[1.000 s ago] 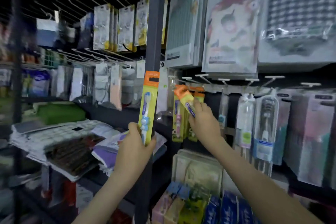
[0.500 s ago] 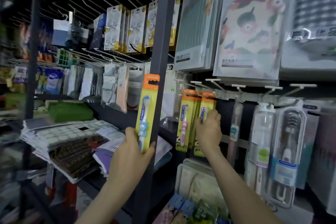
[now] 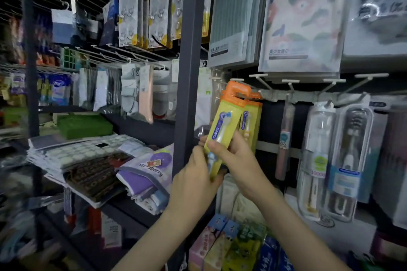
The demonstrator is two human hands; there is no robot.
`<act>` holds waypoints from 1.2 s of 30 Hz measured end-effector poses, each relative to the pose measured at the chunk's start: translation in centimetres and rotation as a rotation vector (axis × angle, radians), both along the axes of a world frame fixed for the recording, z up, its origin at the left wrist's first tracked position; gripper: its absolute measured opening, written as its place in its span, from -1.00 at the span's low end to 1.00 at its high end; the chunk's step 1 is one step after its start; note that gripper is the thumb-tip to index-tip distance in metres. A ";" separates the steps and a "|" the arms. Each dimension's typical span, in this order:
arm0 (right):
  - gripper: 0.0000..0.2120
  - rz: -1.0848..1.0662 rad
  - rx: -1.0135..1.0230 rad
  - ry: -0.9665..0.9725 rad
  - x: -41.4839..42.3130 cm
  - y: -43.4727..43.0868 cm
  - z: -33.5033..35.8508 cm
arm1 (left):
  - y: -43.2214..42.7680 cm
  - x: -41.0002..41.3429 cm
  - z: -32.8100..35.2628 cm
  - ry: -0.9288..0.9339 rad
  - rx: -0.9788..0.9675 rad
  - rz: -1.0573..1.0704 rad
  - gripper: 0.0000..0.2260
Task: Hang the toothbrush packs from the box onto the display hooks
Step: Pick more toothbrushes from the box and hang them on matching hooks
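Both hands are closed on 1 flat yellow cardboard toothbrush pack point(image 3: 223, 126) with an orange hanger tab. My left hand point(image 3: 193, 185) curls round its lower end. My right hand point(image 3: 239, 160) pinches it just above, thumb laid flat across the glossy clear blister front, the other fingers hidden behind the card.

The pack tilts, its tab leaning up and to the right of the fingers, level with a row of pale T-tipped display hooks point(image 3: 290, 82). I cannot tell whether the tab's slot is on a hook. Matching yellow packs point(image 3: 253, 121) hang just behind my right hand. A smooth dark grey metal upright post point(image 3: 189, 61) stands just left of my left hand.
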State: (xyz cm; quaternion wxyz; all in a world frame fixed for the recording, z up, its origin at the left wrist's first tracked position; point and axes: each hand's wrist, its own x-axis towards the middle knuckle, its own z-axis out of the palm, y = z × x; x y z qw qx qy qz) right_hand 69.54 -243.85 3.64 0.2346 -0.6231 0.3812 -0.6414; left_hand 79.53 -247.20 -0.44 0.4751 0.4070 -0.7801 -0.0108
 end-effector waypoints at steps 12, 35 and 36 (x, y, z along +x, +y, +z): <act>-0.80 -0.667 0.246 0.589 -7.1 -2.9 0.3 | -7.5 0.8 2.6 -0.055 -0.586 0.102 -0.36; -0.56 -0.958 0.271 0.285 -4.2 -3.6 -1.4 | -8.7 0.1 1.3 0.009 -0.661 0.090 -0.46; -0.58 -0.951 0.223 0.317 -3.5 -2.2 -2.2 | -8.1 -0.1 0.5 0.018 -0.647 0.081 -0.46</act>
